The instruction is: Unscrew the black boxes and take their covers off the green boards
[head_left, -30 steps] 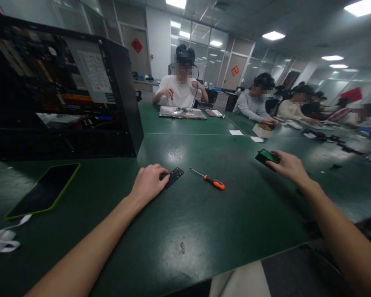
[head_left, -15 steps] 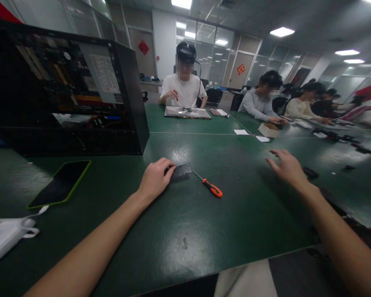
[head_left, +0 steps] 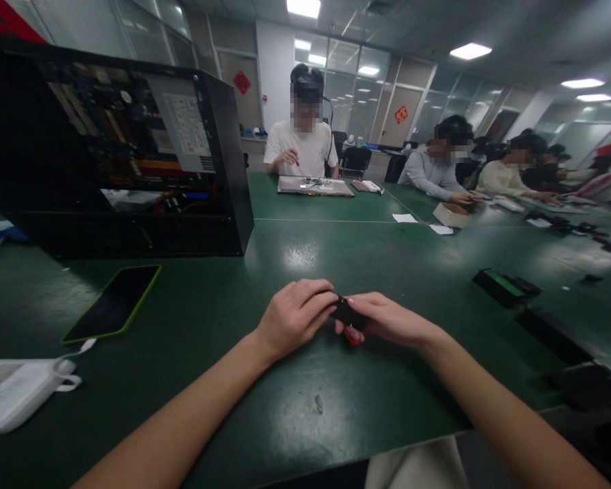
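Just above the table, a small flat black piece (head_left: 349,313) is held between my two hands. My left hand (head_left: 296,318) grips its left end with bent fingers, thumb side hidden. On its right end lies the thumb of my right hand (head_left: 390,319), with fingers curled underneath. Below the piece shows the orange-red handle of a screwdriver (head_left: 355,339); the rest is covered by the piece and my right hand. Whether my right fingers touch the screwdriver, I cannot tell.
An open black computer case (head_left: 229,163) stands at the left. Nearer lie a phone with a green edge (head_left: 115,302) and a white device (head_left: 23,394). Black parts (head_left: 554,334) and a black-and-green part (head_left: 504,285) lie at the right. Across the table sits a person (head_left: 305,146).
My right hand has come in from the right and closed on the black piece. My left hand has moved slightly right and nearer, lifting the piece. The view has shifted, showing more parts at the right.
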Tool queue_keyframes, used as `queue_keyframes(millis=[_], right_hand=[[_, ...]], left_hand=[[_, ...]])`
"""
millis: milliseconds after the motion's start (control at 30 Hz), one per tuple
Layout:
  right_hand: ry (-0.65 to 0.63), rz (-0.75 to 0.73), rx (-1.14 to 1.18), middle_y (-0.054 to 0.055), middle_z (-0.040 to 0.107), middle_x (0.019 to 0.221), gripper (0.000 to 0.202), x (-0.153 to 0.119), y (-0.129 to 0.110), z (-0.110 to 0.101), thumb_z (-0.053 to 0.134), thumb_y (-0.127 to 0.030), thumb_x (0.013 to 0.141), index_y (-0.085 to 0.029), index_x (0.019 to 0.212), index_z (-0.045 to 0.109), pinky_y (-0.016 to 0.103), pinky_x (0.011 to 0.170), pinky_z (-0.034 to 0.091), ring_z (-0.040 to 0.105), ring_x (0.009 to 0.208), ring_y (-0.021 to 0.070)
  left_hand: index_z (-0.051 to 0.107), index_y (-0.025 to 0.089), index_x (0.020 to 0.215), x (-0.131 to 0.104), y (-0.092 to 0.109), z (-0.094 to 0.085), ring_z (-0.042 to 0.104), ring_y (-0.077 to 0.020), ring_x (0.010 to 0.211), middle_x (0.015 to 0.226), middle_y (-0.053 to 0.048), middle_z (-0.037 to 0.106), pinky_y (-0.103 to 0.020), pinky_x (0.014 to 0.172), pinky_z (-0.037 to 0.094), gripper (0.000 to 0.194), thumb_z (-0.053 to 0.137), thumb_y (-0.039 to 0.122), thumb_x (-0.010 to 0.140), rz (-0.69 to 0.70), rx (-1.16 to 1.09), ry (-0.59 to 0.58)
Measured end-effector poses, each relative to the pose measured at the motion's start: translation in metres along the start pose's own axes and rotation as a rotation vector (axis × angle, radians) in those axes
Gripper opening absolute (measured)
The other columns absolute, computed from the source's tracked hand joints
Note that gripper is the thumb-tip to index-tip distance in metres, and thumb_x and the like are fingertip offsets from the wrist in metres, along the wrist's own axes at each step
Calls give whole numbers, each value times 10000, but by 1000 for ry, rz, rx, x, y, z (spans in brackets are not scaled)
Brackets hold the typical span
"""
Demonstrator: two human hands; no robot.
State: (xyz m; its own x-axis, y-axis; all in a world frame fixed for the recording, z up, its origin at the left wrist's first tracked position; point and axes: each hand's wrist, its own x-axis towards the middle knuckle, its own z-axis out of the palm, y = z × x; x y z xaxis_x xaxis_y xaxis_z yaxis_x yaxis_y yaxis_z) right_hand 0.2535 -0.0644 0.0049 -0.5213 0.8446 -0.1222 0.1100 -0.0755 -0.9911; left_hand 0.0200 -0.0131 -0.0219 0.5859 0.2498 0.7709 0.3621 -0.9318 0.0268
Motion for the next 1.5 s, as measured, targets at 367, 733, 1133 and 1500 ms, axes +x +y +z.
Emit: queue_keyframes(millis=[367, 733, 1133, 1500], right_hand=[[1234, 459, -1235, 282, 702, 1281, 575, -175, 9, -212, 494, -447, 973, -106, 1402, 670, 501, 909, 459, 661, 1142, 420], [1177, 655, -1344, 236, 773, 1074, 513, -198, 49, -253, 504, -501, 942, -193, 1256, 767, 449, 777, 476, 713, 928, 379], [1166, 696, -1332, 228, 774, 1068, 576, -199, 52, -256, 485, -540, 936, -190, 1321, 733, 438, 725, 481, 714, 913, 384], [1142, 757, -1354, 177, 785, 1100, 560, -194, 56, -278, 419, -533, 962, -239, 1305, 751, 412, 760, 509, 724, 950, 363]], left_hand=[[670, 175, 1177, -3, 1, 11, 675, -248, 1003, 1153, -94, 723, -372, 830, 566, 310, 524, 51, 934, -74, -28, -326], [675, 194, 1136, -5, -2, 14, 707, -224, 989, 1106, -76, 731, -344, 857, 581, 271, 522, 66, 952, -108, -42, -336], [680, 193, 1126, -5, -2, 15, 709, -224, 976, 1100, -71, 729, -334, 835, 579, 254, 533, 74, 957, -108, -39, -346], [689, 173, 1127, -6, -3, 15, 707, -224, 985, 1110, -71, 725, -340, 850, 584, 249, 565, 66, 939, -107, -54, -347]])
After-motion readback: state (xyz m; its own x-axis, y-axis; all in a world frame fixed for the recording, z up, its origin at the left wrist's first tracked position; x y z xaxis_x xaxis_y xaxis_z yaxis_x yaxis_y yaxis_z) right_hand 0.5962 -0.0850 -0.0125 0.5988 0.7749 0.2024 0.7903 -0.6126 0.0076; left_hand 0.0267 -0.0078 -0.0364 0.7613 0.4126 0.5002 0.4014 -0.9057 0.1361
